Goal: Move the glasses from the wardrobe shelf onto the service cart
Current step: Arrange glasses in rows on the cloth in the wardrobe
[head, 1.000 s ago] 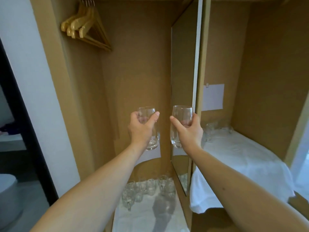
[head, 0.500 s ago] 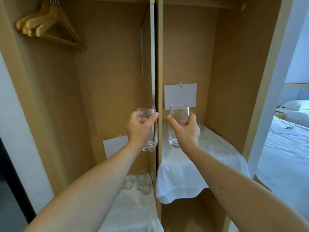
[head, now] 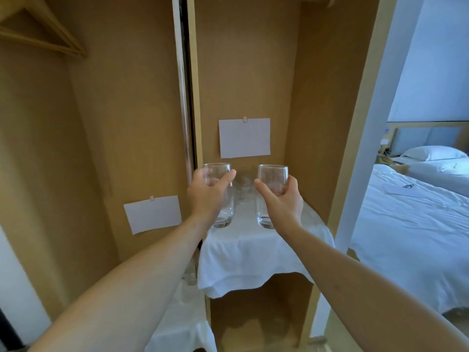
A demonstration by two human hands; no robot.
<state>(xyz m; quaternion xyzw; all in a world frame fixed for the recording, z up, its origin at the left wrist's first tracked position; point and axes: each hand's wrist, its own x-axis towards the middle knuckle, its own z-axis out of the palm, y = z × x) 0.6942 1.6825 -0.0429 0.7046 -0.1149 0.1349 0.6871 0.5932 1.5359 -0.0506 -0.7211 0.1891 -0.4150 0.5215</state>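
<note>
Glasses [head: 222, 196] [head: 271, 195] held upright, 1 per hand [head: 208, 196] [head: 281, 203].

Brown wardrobe walls [head: 253, 59] w/ white paper cards [head: 244, 138] clipped on, behind & above fingers. Wooden hanger [head: 38, 34] top left. Bed [head: 418, 224] w/ pillow [head: 434, 153] far right, daylit.

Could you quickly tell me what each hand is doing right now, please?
Left hand: grips an upright clear glass, held in the air.
Right hand: grips a second upright clear glass, also held in the air.
</note>
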